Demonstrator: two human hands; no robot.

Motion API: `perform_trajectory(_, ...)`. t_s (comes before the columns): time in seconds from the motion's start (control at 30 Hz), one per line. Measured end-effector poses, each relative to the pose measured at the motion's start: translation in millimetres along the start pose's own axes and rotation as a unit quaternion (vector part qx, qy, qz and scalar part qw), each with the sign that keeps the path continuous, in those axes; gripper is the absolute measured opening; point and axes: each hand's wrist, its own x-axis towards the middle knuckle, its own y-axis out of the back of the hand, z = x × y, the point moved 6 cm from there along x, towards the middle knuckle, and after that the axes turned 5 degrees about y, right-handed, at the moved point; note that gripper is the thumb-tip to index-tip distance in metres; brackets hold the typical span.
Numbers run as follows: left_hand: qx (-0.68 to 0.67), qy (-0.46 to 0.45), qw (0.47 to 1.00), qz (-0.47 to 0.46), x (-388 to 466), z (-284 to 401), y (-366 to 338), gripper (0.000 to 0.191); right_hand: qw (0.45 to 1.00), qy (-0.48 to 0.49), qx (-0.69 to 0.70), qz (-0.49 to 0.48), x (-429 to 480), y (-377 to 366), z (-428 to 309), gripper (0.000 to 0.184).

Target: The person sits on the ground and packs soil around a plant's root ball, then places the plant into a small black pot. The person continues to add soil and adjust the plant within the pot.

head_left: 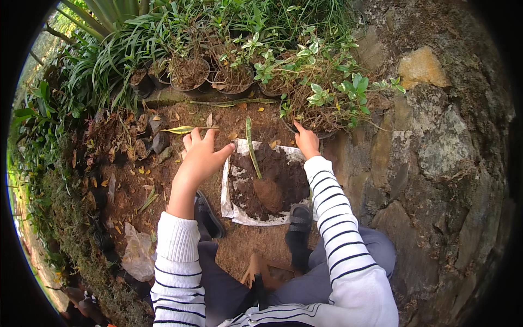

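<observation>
My left hand (pixel 201 152) is spread with its fingers apart over the soil. Its fingertips overlap a yellow-edged snake plant leaf (pixel 179 130) in this view; whether they touch it is not clear. My right hand (pixel 308 141) reaches to the rim of a dark plant pot (pixel 291 126), index finger extended against it and the other fingers partly hidden. That pot holds a tangled shrub with variegated leaves (pixel 320 96). Between my arms lies a white sheet (pixel 226 196) bearing dark soil (pixel 290 180). On it rest a brown root ball (pixel 268 195) and an upright-pointing snake plant leaf (pixel 252 151).
Several potted plants (pixel 190 75) line the far edge, with another long leaf (pixel 233 102) before them. A rough stone wall (pixel 433 163) rises on the right. Stones (pixel 160 142), dry leaves and a crumpled plastic bag (pixel 138 253) lie left. My sandals (pixel 300 218) flank the sheet.
</observation>
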Motion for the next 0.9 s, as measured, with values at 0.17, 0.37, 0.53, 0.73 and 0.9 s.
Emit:
perform_trajectory(0.17, -0.010, -0.018, 1.000, -0.002, -1.8, 12.3, -0.4, 0.067, 0.999, 0.007, -0.013, 0.042, 8.4, -5.3, 11.9, 0.041)
perform_trajectory(0.37, -0.009, -0.028, 1.000, -0.006, -3.7, 16.2, -3.4, 0.067, 0.995, 0.051, -0.034, 0.084, 10.4, -0.7, 15.9, 0.033)
perform_trajectory(0.53, 0.008, -0.019, 1.000, -0.002, -10.7, 22.7, -1.6, 0.067, 0.988, 0.095, -0.013, 0.123, -6.8, 16.7, -3.6, 0.033)
perform_trajectory(0.73, 0.016, -0.040, 0.999, -0.031, -1.4, 28.4, -19.6, 0.069, 0.966, 0.213, 0.138, 0.045, -48.8, 47.9, -46.9, 0.028)
perform_trajectory(0.9, -0.131, -0.180, 0.975, 0.005, -25.0, 63.3, -16.2, 0.050, 0.892, 0.224, 0.374, -0.123, -74.3, 150.2, -91.8, 0.033)
